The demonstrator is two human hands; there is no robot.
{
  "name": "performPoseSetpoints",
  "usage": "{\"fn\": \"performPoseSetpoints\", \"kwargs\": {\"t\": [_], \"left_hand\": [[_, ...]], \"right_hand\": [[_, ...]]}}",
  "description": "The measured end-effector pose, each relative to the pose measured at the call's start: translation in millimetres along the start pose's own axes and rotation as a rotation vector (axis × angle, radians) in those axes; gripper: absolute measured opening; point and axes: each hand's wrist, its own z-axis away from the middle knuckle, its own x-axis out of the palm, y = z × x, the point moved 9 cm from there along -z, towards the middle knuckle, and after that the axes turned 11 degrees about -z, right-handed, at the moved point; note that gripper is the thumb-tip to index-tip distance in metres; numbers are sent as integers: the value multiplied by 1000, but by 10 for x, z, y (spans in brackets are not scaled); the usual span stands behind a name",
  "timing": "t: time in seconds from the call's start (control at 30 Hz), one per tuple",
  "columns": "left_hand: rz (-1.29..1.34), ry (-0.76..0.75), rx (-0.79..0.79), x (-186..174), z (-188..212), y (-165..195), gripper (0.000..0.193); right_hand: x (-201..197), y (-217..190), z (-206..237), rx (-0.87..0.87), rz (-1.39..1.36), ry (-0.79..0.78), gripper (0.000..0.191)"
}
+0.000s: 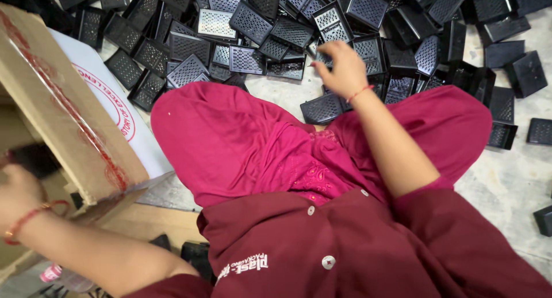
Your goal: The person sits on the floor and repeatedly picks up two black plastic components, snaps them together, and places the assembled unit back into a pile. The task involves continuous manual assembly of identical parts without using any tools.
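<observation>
Reaching into pile of black perforated trays [253, 22] is done by right hand [344, 68], at 12 o'clock from lap. Fingers curled loosely, slightly apart, nothing clamped; nearest tray [324, 108] lies just below wrist. Risk judged: loose overlapping stack may slide or two nested pieces may be lifted together. Left hand [17, 194] at 9 o'clock, inside cardboard box [63, 120]; blurred dark object possibly held, finger state cannot be told.
</observation>
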Motion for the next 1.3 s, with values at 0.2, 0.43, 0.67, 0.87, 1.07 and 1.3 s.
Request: {"fn": "performPoseSetpoints", "kwargs": {"t": [0.2,0.43,0.67,0.87,1.07,1.3], "left_hand": [[342,556,536,-1139,1083,1655,32],[1184,-607,862,-461,2702,4133,37],[1530,-1378,486,651,3488,4751,63],[1850,-1350,29,990,3212,4901,74],[1739,-1607,34,984,3363,5129,95],[1706,-1565,-34,1097,3347,5057,94]], "right_hand": [[262,468,-91,130,114,63,55],[336,932,-72,305,127,98,19],[883,92,282,266,-897,-329,14],[695,-367,6,-140,-377,-164,17],[725,-103,-543,-186,232,33,55],[494,-17,-586,-93,135,37,51]]}}
